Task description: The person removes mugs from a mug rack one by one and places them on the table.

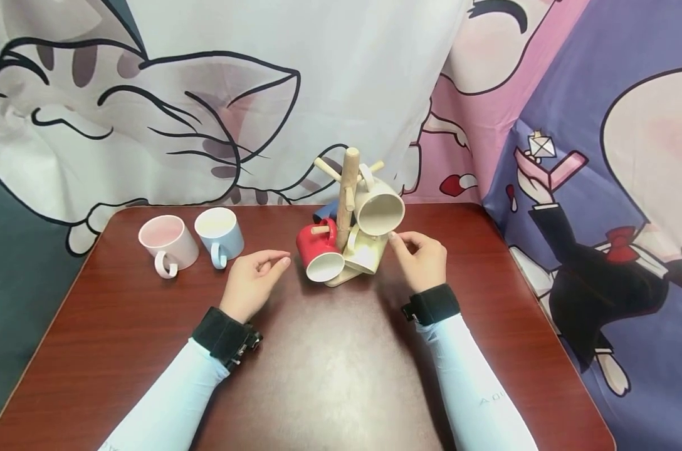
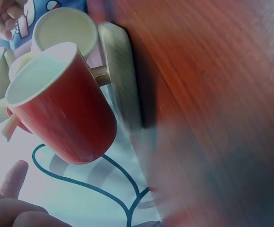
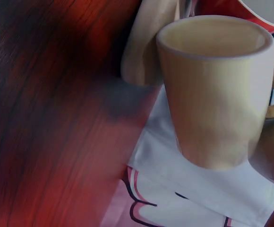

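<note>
A wooden mug rack (image 1: 349, 188) stands at the back of the table, carrying several mugs. On its left hangs a red mug (image 1: 320, 252) with a white inside, tilted mouth down. To its right is an off-white mug (image 1: 379, 207), with a pale yellow mug (image 1: 369, 250) below it. My left hand (image 1: 253, 282) is a little left of the red mug, holding nothing, its fingers loosely bent. Beside the right-hand mugs is my right hand (image 1: 422, 260), its fingertips close to them; whether they touch is unclear. A cream mug (image 3: 212, 94) fills the right wrist view.
A pink mug (image 1: 168, 244) and a light blue mug (image 1: 219, 235) stand upright at the back left of the brown table (image 1: 341, 376). Something blue (image 1: 326, 212) shows partly behind the rack. A printed cloth (image 1: 363, 75) hangs behind the table.
</note>
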The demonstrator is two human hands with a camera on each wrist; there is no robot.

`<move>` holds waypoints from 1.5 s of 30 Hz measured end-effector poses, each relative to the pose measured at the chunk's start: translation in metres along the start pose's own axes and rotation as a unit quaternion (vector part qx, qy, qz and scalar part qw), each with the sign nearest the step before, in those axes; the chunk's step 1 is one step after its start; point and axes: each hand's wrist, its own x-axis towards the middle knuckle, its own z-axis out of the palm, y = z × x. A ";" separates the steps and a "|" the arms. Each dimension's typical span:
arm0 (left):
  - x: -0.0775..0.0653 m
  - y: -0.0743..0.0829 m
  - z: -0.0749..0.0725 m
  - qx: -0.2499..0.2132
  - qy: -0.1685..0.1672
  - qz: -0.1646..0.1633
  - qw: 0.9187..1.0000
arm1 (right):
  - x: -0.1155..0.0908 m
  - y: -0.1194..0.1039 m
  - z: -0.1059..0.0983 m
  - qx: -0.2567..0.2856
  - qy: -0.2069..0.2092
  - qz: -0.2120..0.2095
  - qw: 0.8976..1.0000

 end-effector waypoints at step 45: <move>-0.028 -0.011 -0.009 -0.044 0.007 -0.017 0.999 | 0.027 -0.002 0.001 0.133 0.111 0.115 0.978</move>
